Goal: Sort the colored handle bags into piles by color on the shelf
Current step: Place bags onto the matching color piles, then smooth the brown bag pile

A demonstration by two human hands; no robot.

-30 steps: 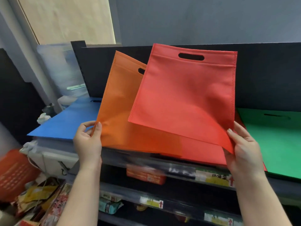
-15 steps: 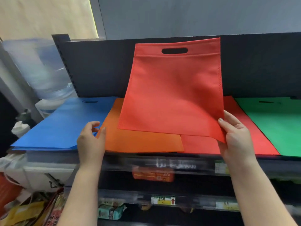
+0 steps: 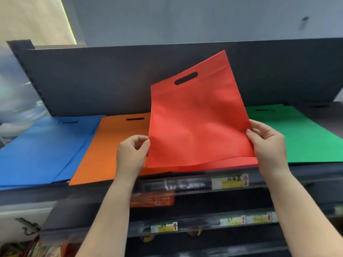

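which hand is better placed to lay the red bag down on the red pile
Right. The right hand already grips the red bag at its lower right edge, above the red pile. The left hand only sits at the bag's left edge.

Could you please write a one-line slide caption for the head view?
Both hands, left and right, hold a red bag above blue, orange and green piles.

Shelf (image 3: 185,75), dark, top level: blue bags (image 3: 42,145) at left, orange bag (image 3: 111,145) beside them, green bag (image 3: 300,138) at right, all flat. Red bag (image 3: 196,123) held tilted above the shelf; left hand (image 3: 131,154) pinches its left edge, right hand (image 3: 269,143) grips its right edge. Price labels (image 3: 229,180) on the rails below.
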